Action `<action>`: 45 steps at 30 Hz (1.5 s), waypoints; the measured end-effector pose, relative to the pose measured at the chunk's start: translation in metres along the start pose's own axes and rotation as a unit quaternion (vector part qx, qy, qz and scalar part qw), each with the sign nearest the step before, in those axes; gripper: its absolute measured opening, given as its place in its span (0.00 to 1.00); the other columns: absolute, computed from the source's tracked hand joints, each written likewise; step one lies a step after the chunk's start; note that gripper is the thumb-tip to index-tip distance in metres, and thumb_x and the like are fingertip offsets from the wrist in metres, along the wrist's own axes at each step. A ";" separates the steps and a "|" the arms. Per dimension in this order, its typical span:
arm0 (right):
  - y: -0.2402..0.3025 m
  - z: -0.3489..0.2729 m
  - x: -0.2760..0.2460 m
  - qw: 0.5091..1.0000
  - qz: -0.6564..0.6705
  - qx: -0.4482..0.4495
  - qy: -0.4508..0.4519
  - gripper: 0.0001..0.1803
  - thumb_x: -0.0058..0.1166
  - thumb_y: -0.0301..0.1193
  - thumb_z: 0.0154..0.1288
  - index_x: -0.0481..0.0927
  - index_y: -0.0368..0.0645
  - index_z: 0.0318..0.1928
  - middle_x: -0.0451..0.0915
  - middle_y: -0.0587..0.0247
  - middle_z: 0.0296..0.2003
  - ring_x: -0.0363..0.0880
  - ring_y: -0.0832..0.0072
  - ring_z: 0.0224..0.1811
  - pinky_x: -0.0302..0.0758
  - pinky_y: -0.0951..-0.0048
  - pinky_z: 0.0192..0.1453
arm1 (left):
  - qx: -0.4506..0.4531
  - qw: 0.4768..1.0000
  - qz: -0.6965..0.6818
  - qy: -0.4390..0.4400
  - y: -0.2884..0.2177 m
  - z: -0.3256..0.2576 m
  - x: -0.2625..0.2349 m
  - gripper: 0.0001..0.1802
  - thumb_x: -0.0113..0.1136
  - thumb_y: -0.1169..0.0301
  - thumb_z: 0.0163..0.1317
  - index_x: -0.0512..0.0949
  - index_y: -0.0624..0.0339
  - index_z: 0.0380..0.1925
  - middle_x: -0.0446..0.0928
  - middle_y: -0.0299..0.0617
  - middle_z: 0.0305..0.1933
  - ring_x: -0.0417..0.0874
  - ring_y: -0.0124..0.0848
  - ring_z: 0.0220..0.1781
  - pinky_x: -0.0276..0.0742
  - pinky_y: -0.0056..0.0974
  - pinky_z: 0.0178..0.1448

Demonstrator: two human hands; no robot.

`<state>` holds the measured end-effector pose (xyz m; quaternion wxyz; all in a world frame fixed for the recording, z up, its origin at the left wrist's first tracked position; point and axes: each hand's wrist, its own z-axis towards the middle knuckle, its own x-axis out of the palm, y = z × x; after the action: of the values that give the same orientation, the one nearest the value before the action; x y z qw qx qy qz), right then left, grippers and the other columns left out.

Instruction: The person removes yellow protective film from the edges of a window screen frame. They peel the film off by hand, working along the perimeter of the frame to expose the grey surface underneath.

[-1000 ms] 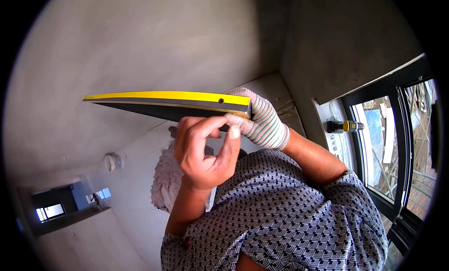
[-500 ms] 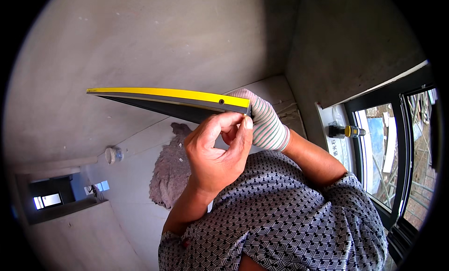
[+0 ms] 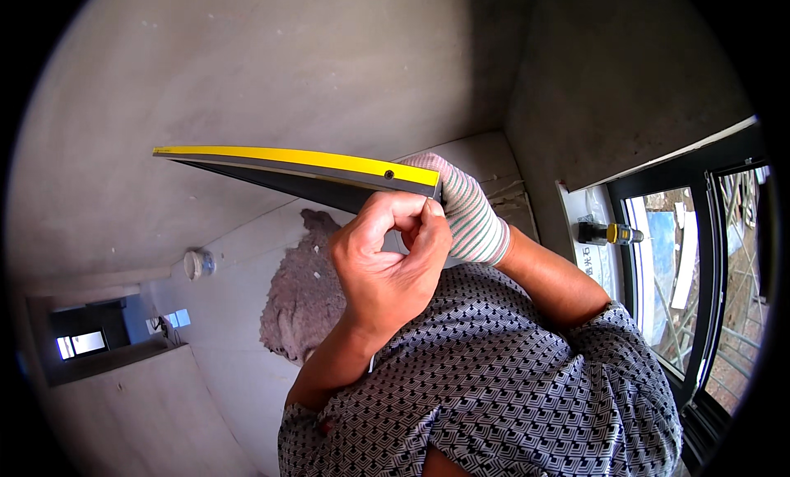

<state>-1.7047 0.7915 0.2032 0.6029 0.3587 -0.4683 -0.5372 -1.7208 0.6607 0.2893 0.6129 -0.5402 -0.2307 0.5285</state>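
Observation:
A long, narrow panel or frame piece (image 3: 296,159) with a bright yellow edge strip, a grey side and a dark underside reaches from the middle of the head view out to the left. One dark round screw or hole sits near its close end. My right hand (image 3: 469,212), in a striped knit glove, grips that end from behind, its fingers partly hidden by the piece. My bare left hand (image 3: 387,259) is closed in a pinch of thumb and forefinger at the lower corner of the same end. Whatever lies between those fingertips is too small to make out.
Below left, a rumpled grey-mauve heap (image 3: 300,292) lies on the pale floor (image 3: 234,312). A small whitish tub (image 3: 197,265) stands by the wall. At right, a black-and-yellow cordless tool (image 3: 609,232) rests on the sill beside a dark-framed window (image 3: 699,255).
My left hand has shifted slightly right and its fingertips have moved a little along the piece's end corner. The far end of the piece has risen slightly. My right hand keeps its grip.

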 end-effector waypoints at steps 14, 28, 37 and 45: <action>-0.001 0.000 -0.006 0.998 -0.047 0.009 0.034 0.24 0.66 0.24 0.65 0.76 0.40 0.60 0.79 0.57 0.50 0.80 0.68 0.53 0.77 0.64 0.60 | 0.032 0.999 -0.015 0.022 0.017 -0.006 -0.010 0.06 0.64 0.85 0.63 0.78 0.65 0.37 0.79 0.34 0.33 0.73 0.17 0.30 0.67 0.26 0.31; 0.055 0.020 -0.012 0.996 -0.011 0.082 0.029 0.30 0.48 0.49 0.81 0.76 0.35 0.66 0.82 0.57 0.51 0.79 0.72 0.52 0.77 0.68 0.60 | 0.053 0.998 0.002 0.039 0.029 -0.003 -0.013 0.07 0.64 0.85 0.60 0.78 0.64 0.34 0.79 0.32 0.30 0.75 0.18 0.29 0.71 0.27 0.33; 0.048 0.023 -0.010 0.998 -0.033 0.047 0.020 0.26 0.43 0.45 0.83 0.78 0.37 0.65 0.82 0.54 0.51 0.81 0.69 0.50 0.78 0.67 0.59 | 0.006 0.996 -0.074 0.058 0.032 -0.004 -0.015 0.03 0.63 0.80 0.68 0.79 0.68 0.38 0.82 0.37 0.34 0.80 0.19 0.35 0.76 0.28 0.42; 0.053 0.019 -0.007 0.998 -0.029 0.058 0.018 0.26 0.40 0.44 0.84 0.76 0.37 0.67 0.81 0.55 0.52 0.79 0.70 0.50 0.75 0.68 0.61 | -0.001 0.998 -0.056 0.020 0.019 -0.002 -0.008 0.07 0.68 0.76 0.68 0.78 0.66 0.33 0.79 0.34 0.25 0.79 0.18 0.26 0.76 0.27 0.32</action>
<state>-1.7064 0.8085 0.2575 0.5738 0.4162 -0.4768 -0.5197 -1.7297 0.6500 0.2735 0.6452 -0.5381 -0.2484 0.4822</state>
